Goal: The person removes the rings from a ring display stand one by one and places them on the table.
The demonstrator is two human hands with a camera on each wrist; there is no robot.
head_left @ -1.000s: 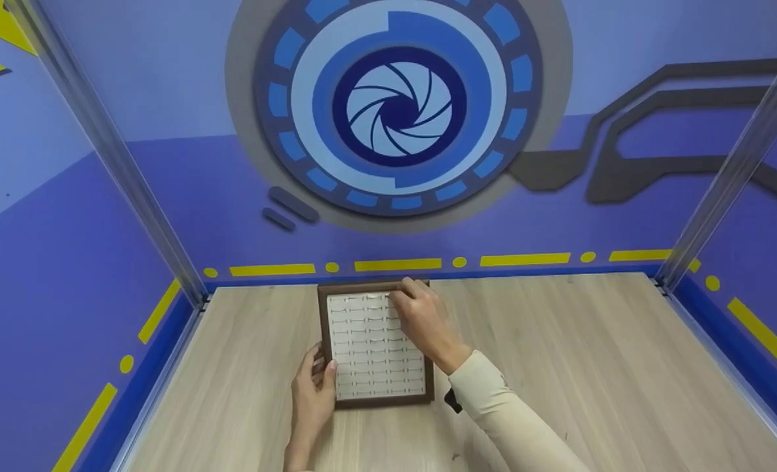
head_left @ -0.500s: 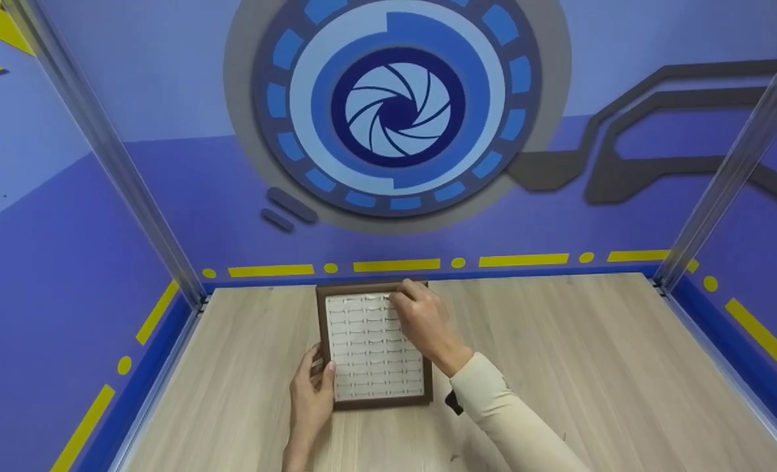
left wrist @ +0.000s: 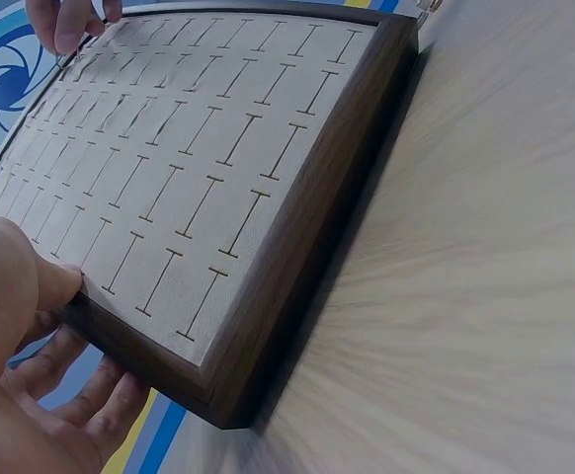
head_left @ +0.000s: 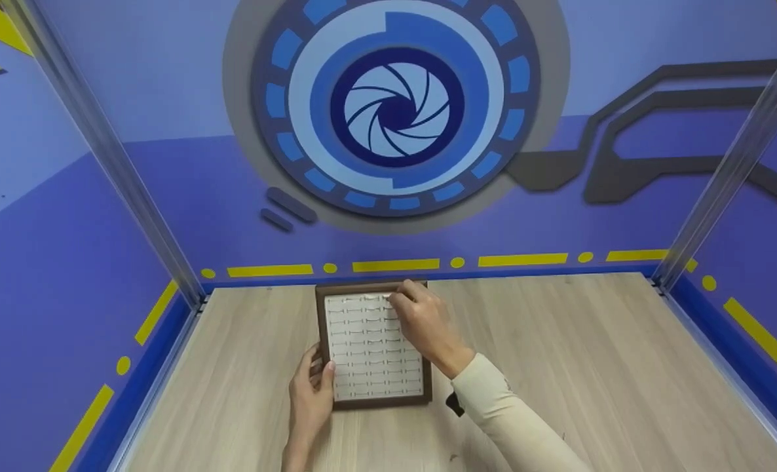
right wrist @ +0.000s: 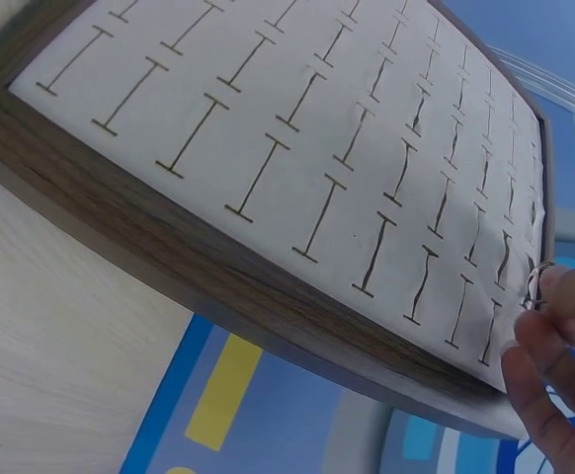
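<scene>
A ring display tray with a dark brown wooden frame [head_left: 383, 404] and a white slotted pad [head_left: 377, 354] is in front of me on the table. My left hand [head_left: 310, 396] grips its left side, thumb on the front edge and fingers behind the frame, as the left wrist view also shows. At the upper right corner my right hand [head_left: 428, 322] covers the end slots. In the right wrist view it pinches a thin silver ring [right wrist: 536, 280] at a slot. Whether the ring sits in the slot cannot be told. Several slots near it gape slightly.
The light wooden table [head_left: 559, 367] extends to both sides of the tray. A blue printed wall [head_left: 506, 242] stands right behind the tray, with metal posts [head_left: 172, 255] at the back corners. A dark item [head_left: 454, 403] sits under the right cuff.
Both hands keep their hold and hardly move. The whole view has drifted very slightly to the left; the tray stays in place.
</scene>
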